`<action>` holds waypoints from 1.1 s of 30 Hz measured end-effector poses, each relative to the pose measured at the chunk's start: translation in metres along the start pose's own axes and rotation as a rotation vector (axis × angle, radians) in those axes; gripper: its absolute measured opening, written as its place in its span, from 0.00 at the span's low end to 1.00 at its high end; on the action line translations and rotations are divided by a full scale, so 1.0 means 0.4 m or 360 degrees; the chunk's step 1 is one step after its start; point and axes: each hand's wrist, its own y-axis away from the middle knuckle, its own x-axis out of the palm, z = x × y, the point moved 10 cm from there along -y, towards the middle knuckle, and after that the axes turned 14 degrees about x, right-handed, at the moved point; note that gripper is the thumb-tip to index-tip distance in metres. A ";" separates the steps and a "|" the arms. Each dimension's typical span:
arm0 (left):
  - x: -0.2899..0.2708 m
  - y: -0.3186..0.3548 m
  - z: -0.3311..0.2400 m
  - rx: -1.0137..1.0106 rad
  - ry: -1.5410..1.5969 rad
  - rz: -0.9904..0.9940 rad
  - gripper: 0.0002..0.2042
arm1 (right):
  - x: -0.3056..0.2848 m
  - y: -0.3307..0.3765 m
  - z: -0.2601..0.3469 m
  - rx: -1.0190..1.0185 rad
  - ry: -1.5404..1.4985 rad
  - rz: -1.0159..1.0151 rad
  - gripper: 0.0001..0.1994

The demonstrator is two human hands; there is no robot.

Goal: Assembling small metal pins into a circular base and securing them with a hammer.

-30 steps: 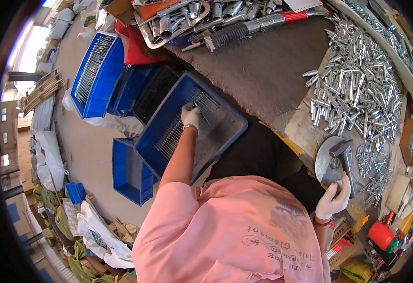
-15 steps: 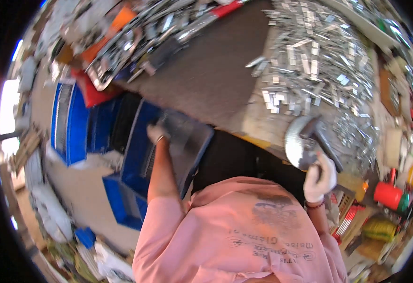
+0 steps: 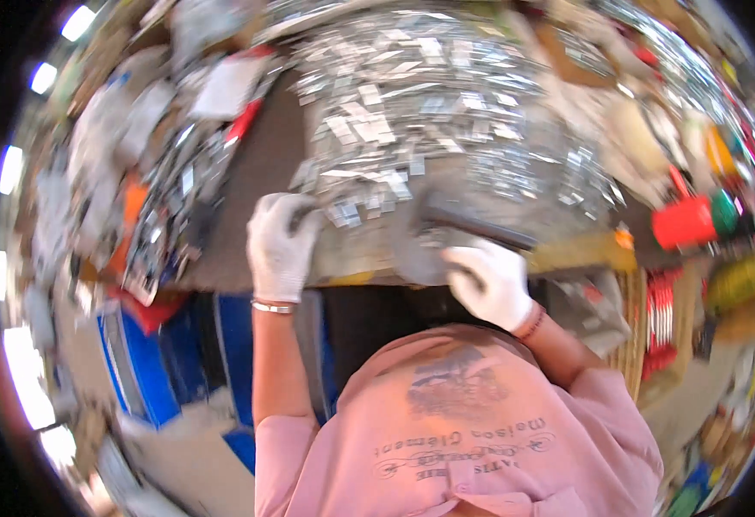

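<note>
My left hand (image 3: 282,248), in a white glove, is over the bench's front edge with its fingers curled. Any small thing between them is hidden. Just beyond it lie loose flat metal pieces (image 3: 343,211). My right hand (image 3: 491,283), also gloved, has thumb and fingers bent together beside a round metal disc (image 3: 412,254). What its fingertips hold, if anything, cannot be made out. A dark hammer (image 3: 485,229) lies with its head over the disc and its handle pointing right, just beyond the right hand.
A large heap of shiny metal strips (image 3: 429,95) covers the back of the bench. Metal parts (image 3: 170,198) are piled left. A red cylinder (image 3: 683,222) stands right. Blue bins (image 3: 140,370) sit below the bench's left side.
My left hand has come up out of the blue bin to the bench, beside the metal pieces. The view has turned right; my right hand remains beside the disc and hammer.
</note>
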 end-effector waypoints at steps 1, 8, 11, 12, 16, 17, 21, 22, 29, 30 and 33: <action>0.032 -0.017 -0.007 0.0150 -0.0181 0.0055 0.10 | 0.002 -0.005 0.014 -0.0018 -0.0042 0.0104 0.12; 0.104 -0.042 0.021 -0.0012 0.0030 0.0216 0.07 | -0.231 -0.001 -0.079 0.0123 0.0408 -0.0243 0.03; 0.081 -0.025 -0.046 -0.0053 0.0189 0.0181 0.06 | -0.340 -0.024 -0.191 0.0244 0.0957 -0.0377 0.04; 0.079 -0.021 -0.094 0.0092 0.0281 0.0186 0.07 | -0.343 -0.034 -0.214 0.0196 0.1071 -0.0306 0.04; 0.109 0.035 -0.220 0.0119 0.0452 0.0367 0.08 | -0.296 -0.082 -0.237 -0.0008 0.1339 -0.0068 0.04; 0.116 0.051 -0.229 0.0122 0.0449 0.0356 0.08 | -0.293 -0.093 -0.241 -0.0032 0.1305 -0.0044 0.04; 0.161 0.073 -0.246 0.0128 0.0471 0.0421 0.07 | -0.285 -0.096 -0.189 -0.0043 0.1031 -0.0024 0.07; 0.173 0.075 -0.238 0.0089 0.0446 0.0424 0.07 | -0.271 -0.089 -0.148 -0.0020 0.0871 -0.0028 0.07; 0.181 0.081 -0.239 0.0092 0.0484 0.0443 0.08 | -0.021 -0.036 0.013 -0.0066 0.0362 0.0260 0.04; 0.181 0.081 -0.240 0.0095 0.0502 0.0439 0.08 | -0.006 -0.039 0.016 -0.0068 0.0355 0.0261 0.04; 0.183 0.078 -0.242 0.0126 0.0513 0.0424 0.07 | 0.025 -0.050 0.006 0.0005 0.0467 0.0287 0.03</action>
